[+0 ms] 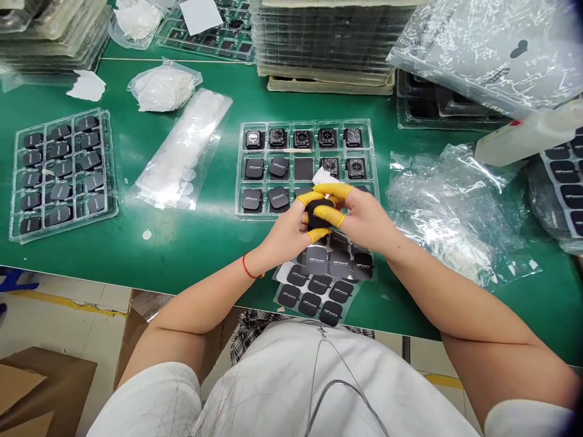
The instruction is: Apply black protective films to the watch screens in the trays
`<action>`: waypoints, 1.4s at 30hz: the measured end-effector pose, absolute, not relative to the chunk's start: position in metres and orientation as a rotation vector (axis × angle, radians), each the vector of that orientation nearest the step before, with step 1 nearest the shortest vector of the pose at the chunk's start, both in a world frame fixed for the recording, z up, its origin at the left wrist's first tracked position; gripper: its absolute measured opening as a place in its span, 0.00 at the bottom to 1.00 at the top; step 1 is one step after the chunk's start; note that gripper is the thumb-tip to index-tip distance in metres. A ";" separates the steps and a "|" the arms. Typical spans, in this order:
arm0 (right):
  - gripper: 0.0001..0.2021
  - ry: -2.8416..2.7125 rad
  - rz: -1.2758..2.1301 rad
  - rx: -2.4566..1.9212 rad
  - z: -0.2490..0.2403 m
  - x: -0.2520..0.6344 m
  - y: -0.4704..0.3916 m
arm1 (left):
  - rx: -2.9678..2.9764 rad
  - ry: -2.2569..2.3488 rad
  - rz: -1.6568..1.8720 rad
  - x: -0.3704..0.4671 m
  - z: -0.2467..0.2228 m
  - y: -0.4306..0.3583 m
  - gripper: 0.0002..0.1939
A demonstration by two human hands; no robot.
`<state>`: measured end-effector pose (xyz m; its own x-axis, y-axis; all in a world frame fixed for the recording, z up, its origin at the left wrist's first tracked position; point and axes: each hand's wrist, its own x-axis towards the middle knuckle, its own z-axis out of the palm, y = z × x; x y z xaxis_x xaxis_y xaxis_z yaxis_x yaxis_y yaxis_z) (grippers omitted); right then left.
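Observation:
Yellow finger cots cover several fingertips of both hands. My left hand and my right hand grip a black smartwatch body between them, partly hidden by the fingers. A small white piece of paper shows just above my right fingers. Behind the hands lies a clear plastic tray with watch bodies in its pockets, some back up, others covered by black labelled film. One pocket in its middle row shows only a flat dark square. Sheets of black printed screen films lie under and in front of my hands.
To the left are a filled tray and a bag of round clear stickers. Stacked trays rise at the back. Crumpled plastic bags and a white bottle lie at right. The green table's front edge runs before me.

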<state>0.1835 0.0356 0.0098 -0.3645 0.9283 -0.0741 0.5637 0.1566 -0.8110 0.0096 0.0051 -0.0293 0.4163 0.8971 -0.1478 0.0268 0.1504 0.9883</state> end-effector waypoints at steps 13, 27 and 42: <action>0.12 -2.358 0.290 -1.556 -0.021 0.165 0.146 | 1.365 0.960 0.793 0.005 -0.020 0.008 0.19; 0.05 -2.323 0.405 -1.593 -0.013 0.196 0.134 | 1.366 1.015 0.851 0.007 -0.034 0.016 0.19; 0.11 -2.357 0.401 -1.132 0.006 0.186 0.009 | 1.451 0.965 0.810 0.010 -0.037 0.009 0.28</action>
<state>0.1855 0.0094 0.0062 -0.5349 0.7889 0.3024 0.6444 0.6124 -0.4580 0.0100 0.0092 -0.0375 0.4224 0.9054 -0.0435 0.1133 -0.0051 0.9936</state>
